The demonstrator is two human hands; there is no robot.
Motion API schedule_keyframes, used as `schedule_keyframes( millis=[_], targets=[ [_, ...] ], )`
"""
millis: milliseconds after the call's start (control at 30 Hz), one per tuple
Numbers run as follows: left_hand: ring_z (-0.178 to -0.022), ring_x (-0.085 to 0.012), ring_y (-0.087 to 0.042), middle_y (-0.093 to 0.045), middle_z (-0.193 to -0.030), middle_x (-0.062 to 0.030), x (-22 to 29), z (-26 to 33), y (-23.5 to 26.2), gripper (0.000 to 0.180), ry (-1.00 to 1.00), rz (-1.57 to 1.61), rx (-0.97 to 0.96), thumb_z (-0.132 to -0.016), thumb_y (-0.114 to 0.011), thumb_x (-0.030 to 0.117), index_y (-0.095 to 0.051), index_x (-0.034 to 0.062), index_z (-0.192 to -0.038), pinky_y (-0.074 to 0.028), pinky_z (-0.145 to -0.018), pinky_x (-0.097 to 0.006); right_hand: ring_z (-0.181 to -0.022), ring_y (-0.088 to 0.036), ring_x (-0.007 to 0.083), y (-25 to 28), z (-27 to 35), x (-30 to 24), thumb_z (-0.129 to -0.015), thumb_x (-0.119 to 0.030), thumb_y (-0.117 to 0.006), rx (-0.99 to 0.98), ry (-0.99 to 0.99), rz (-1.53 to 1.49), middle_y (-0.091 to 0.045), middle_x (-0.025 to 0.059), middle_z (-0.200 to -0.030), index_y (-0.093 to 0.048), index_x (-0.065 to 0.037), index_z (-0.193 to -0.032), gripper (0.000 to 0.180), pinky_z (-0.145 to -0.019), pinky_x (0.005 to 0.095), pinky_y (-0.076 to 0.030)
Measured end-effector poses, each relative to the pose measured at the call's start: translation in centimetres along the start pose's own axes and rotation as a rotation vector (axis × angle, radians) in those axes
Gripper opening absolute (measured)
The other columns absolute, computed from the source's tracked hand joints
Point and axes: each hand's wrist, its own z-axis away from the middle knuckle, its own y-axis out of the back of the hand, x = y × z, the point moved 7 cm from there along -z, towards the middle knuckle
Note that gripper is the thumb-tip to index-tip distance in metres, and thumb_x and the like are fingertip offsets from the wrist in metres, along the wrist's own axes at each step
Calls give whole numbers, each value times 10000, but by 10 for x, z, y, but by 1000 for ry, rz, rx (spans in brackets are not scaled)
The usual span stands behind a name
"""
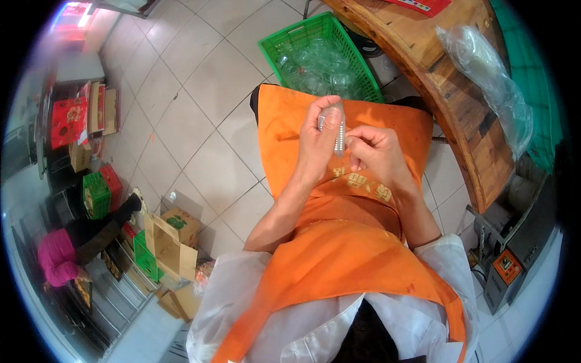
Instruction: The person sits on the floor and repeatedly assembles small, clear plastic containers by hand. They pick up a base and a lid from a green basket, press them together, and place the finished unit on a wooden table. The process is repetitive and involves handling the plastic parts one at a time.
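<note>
Clear packet [339, 130], perhaps plastic, gripped by left hand [319, 145]; right hand [372, 151] pinches its edge.

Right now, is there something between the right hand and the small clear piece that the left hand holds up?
Nothing visible. The left hand holds the small clear piece over the orange apron, and the right hand fingertips already touch it.

Shop storeroom, tiled floor [181, 121], stacked cartons [172, 242], green crates [324, 57], wooden counter [436, 72]
</note>
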Motion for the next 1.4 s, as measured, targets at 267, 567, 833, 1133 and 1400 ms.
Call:
schedule_keyframes(
  millis=[267,567,833,1133,1400],
  targets=[
    [-712,-86,-477,-493,-797,-24,-3,-2,-3,305,74,88,30,-827,-503,247,-450,58,-1061,-411,-618,-209,-487,-470,36,1,-5,8,-808,-108,-482,-8,-48,-93,-522,-15,-599,-578,-16,-803,134,-431,168,-358],
    [-694,-98,-509,-510,-823,-36,0,-7,15,302,36,136,100,-815,-517,196,-436,61,-1072,-451,-594,-238,-601,-409,17,19,-20,7,-795,-85,-476,218,207,83,-464,-60,-649,-535,-31,-745,95,-517,171,-334],
    [-703,-102,-502,-478,-816,-30,3,-15,45,371,10,134,229,-843,-468,346,-423,68,-1085,-462,-596,-248,-603,-477,62,61,-83,-12,-820,-155,-449,455,412,670,-545,20,-681,-561,7,-863,202,-565,198,-389],
    [-704,-66,-460,-487,-839,-20,-4,-15,34,355,-68,-68,194,-841,-485,324,-441,55,-1067,-406,-593,-207,-526,-461,27,-13,-33,7,-816,-102,-499,-40,50,35,-530,-22,-669,-571,-2,-848,127,-471,161,-365],
    [-701,-63,-456,-480,-812,-9,-6,-9,21,355,-16,-1,90,-840,-490,316,-441,48,-1067,-392,-586,-190,-527,-485,39,-9,-22,6,-792,-72,-489,-36,15,4,-540,3,-633,-564,1,-824,109,-475,176,-382]
  ],
)
